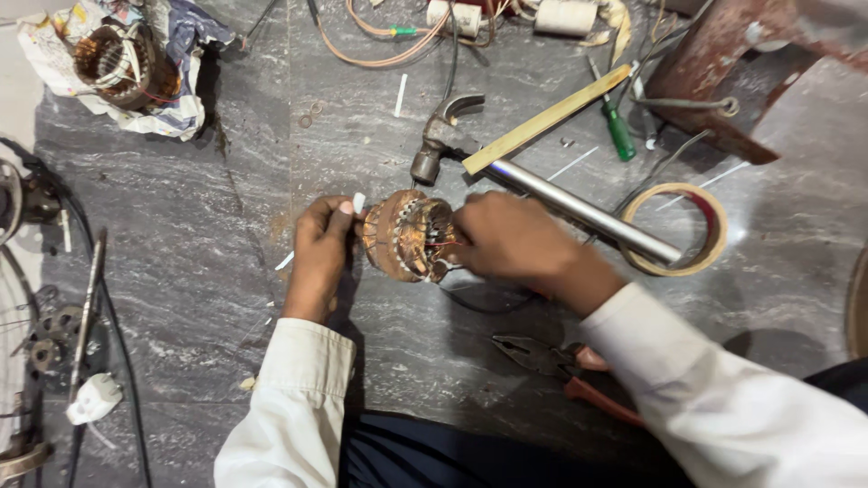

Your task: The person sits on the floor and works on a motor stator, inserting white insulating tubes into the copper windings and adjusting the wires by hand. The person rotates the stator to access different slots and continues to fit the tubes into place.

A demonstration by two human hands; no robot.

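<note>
Lying between both hands' fingers [342, 210], the copper-wound stator [409, 236].

A motor-repair workshop, no question, and the work is happening right on a grey stone floor [181, 262] scuffed with grime. A claw hammer [443, 136] lies with its steel handle across the slab, a green-handled screwdriver [618, 126] beside a flat wooden stick [547, 119]. Red-handled pliers [551, 361] sit near the sleeve, a ring of tape [676, 229] off to the side. Another copper-wound stator [113, 63] rests on crumpled paper, loose wires [380, 36] trail at the top, and a rusty metal frame [723, 72] looms in the corner
</note>
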